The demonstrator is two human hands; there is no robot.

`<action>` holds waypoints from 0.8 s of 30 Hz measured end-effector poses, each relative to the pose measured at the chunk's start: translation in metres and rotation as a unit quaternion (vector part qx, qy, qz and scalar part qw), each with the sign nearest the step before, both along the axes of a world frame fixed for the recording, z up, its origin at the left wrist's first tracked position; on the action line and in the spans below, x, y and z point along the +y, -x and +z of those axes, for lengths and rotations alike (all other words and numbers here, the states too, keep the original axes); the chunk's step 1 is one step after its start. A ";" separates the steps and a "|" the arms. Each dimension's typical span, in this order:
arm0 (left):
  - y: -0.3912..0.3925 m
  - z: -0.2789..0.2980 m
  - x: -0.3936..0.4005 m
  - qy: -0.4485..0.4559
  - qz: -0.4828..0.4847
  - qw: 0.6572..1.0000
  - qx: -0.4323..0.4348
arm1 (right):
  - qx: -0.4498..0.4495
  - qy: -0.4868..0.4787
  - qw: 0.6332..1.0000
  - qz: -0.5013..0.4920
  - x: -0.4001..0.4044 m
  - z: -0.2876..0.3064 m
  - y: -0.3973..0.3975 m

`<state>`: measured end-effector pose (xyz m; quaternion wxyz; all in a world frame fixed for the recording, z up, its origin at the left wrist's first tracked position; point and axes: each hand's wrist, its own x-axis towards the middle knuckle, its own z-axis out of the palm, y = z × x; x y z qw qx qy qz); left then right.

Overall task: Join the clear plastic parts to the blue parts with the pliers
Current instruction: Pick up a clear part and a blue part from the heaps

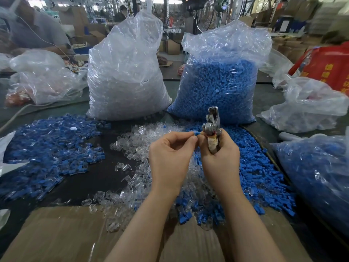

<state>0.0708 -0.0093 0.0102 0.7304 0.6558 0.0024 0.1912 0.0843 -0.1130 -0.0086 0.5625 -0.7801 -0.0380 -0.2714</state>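
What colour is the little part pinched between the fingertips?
Blue: the part shows best in the head view.

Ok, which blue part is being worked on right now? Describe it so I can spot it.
Start at the big bag of blue parts standing at the back right. In front of it the right hand holds the pliers upright. The blue part is pinched at the left hand fingertips, raised above the loose piles.

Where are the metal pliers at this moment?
In the head view, right of centre: the metal pliers stand upright in the right hand, in front of the clear bag of blue parts.
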 end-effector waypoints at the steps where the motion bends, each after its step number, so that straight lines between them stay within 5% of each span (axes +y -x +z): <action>1: 0.000 0.000 0.000 -0.009 0.004 1.000 -0.002 | 0.007 0.006 1.000 0.007 -0.001 0.000 0.000; 24: -0.008 -0.006 0.013 0.013 0.007 0.999 -0.048 | 0.146 0.143 0.964 0.173 -0.024 0.004 -0.001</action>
